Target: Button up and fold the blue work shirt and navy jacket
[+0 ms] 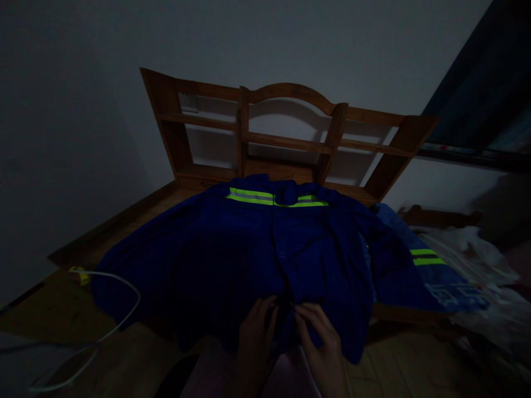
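A dark blue work jacket [232, 249] with bright yellow-green and grey reflective strips lies spread over the desk, front side up, its collar toward the shelf. Low on its front opening, my left hand [256, 326] pinches the left edge of the cloth between thumb and fingers. Opposite it, my right hand [317, 331] has the other edge pinched the same way, a small gap between the two hands. A round button [282, 255] shows on the front placket above them. The light is dim, so whether a button sits in the fingers cannot be made out.
A wooden shelf unit [290, 145] stands against the wall behind the jacket. At the left, a white cable [133, 293] loops over the edge. More blue cloth with a reflective strip [427, 257] and clear plastic bags [477, 254] lie at the right.
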{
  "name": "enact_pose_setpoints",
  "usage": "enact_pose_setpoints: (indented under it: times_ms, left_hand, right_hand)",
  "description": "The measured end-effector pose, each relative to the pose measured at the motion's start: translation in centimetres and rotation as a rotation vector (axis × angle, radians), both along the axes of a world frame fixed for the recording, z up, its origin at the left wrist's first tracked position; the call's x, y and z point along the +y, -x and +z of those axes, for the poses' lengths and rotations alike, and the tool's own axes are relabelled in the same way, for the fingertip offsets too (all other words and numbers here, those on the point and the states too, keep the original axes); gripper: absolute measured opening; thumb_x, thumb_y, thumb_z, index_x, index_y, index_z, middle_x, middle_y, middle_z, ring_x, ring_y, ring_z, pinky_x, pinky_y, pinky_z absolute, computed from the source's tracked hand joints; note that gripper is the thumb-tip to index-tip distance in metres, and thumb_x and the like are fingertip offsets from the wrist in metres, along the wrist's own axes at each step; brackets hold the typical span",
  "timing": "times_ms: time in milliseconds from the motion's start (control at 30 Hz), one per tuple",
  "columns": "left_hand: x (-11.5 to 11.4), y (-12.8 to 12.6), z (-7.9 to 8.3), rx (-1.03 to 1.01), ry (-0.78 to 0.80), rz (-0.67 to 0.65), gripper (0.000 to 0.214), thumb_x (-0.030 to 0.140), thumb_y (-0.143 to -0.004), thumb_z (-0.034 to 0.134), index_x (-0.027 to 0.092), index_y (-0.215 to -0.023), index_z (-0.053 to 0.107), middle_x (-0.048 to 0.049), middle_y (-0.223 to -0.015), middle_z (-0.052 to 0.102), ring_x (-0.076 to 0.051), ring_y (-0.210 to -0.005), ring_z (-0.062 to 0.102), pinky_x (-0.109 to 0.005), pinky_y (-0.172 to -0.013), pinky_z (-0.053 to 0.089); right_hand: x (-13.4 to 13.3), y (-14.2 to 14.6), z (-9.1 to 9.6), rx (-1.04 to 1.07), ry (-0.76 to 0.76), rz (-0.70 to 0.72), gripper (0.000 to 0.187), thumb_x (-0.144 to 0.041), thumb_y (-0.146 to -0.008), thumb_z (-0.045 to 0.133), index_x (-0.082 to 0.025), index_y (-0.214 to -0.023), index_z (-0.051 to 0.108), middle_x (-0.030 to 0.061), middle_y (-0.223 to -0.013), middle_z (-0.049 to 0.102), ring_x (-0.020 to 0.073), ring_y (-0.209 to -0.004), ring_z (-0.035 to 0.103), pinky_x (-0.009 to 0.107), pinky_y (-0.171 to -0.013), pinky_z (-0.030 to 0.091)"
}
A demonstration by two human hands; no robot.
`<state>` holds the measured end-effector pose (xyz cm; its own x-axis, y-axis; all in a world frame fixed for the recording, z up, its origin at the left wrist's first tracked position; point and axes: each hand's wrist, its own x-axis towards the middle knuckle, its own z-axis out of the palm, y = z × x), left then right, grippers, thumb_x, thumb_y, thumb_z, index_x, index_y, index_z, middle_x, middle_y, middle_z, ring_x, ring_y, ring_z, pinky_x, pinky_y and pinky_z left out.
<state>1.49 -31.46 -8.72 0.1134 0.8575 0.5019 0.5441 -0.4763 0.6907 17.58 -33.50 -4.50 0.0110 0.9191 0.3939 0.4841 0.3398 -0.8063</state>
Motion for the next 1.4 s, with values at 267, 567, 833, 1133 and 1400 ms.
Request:
enact_pose_setpoints:
  times_ms: [267, 567, 833, 1133, 1400]
  left_hand:
    - [0.6, -0.7, 0.3, 0.054, 0.037, 0.131, 0.027, 0.017, -0.086, 0.043, 0.023, -0.099, 0.066, -0.0053, -0.094, 0.068, -0.015, -0.082, 0.064, -0.021, -0.066, 0.053]
    - [-0.3, -0.4, 2.2, -0.123, 0.252, 0.000, 0.025, 0.022, -0.089, 0.041, 0.022, -0.096, 0.064, -0.0032, -0.090, 0.070, -0.012, -0.078, 0.066, -0.018, -0.071, 0.052]
    - [-0.1, 0.1, 3.7, -0.046, 0.310, -0.033, 0.024, 0.023, -0.090, 0.040, 0.025, -0.094, 0.063, -0.0002, -0.088, 0.070, -0.013, -0.078, 0.066, -0.019, -0.071, 0.049]
    - [-0.5, 0.2, 4.8, -0.063, 0.243, -0.030, 0.025, 0.023, -0.089, 0.040, 0.024, -0.096, 0.064, -0.0021, -0.090, 0.071, -0.013, -0.079, 0.066, -0.020, -0.074, 0.050]
    - [0.0, -0.3, 4.7, -0.330, 0.400, 0.070, 0.019, 0.031, -0.083, 0.052, 0.021, -0.085, 0.068, -0.0025, -0.090, 0.070, -0.016, -0.083, 0.065, -0.023, -0.077, 0.050]
  right_hand:
    - [0.0, -0.2, -0.4, -0.034, 0.039, 0.043, 0.028, -0.021, -0.092, 0.045, -0.025, -0.112, 0.063, 0.0049, -0.106, 0.060, 0.0160, -0.101, 0.058, 0.023, -0.086, 0.047]
    - [0.1, -0.3, -0.3, -0.092, 0.014, 0.079, 0.031, -0.017, -0.091, 0.045, -0.027, -0.115, 0.062, 0.0043, -0.110, 0.062, 0.0163, -0.103, 0.059, 0.024, -0.089, 0.047]
    - [0.2, 0.4, 0.8, -0.051, -0.057, 0.072, 0.020, -0.016, -0.087, 0.054, -0.025, -0.102, 0.066, 0.0017, -0.097, 0.066, 0.0136, -0.092, 0.061, 0.021, -0.084, 0.047]
    - [0.5, 1.0, 2.0, 0.022, -0.031, 0.062, 0.010, -0.018, -0.088, 0.052, -0.021, -0.087, 0.061, 0.0022, -0.087, 0.059, 0.0138, -0.083, 0.058, 0.023, -0.075, 0.044]
    - [1.6, 1.1, 1.9, 0.065, 0.014, 0.093, 0.008, -0.022, -0.087, 0.055, -0.020, -0.081, 0.060, 0.0020, -0.084, 0.058, 0.0138, -0.079, 0.056, 0.023, -0.072, 0.043]
